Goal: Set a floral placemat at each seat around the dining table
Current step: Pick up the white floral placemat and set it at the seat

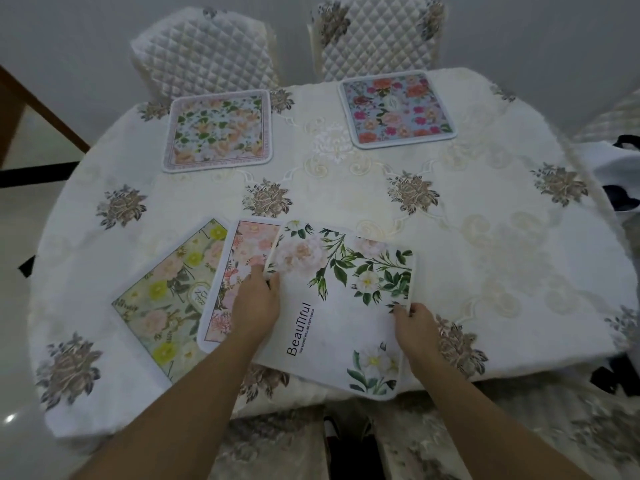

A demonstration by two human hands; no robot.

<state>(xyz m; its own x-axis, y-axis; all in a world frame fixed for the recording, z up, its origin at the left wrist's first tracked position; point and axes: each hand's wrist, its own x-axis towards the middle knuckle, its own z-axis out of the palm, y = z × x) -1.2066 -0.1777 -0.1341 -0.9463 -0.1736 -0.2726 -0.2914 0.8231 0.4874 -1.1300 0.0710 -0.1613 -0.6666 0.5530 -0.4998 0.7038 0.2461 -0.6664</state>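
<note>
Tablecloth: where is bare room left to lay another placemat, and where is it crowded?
Free: the right half of the tablecloth, beyond the white placemat, and the middle strip below the two far placemats. Crowded: the near left edge, where three placemats overlap under the left hand and right hand.

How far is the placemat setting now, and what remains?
Done: the green-leaf placemat and pink-rose placemat lie before the two far chairs. In hand: left hand and right hand hold the white "Beautiful" placemat. Left: the pink placemat and yellow-flower placemat overlap, unplaced.
</note>
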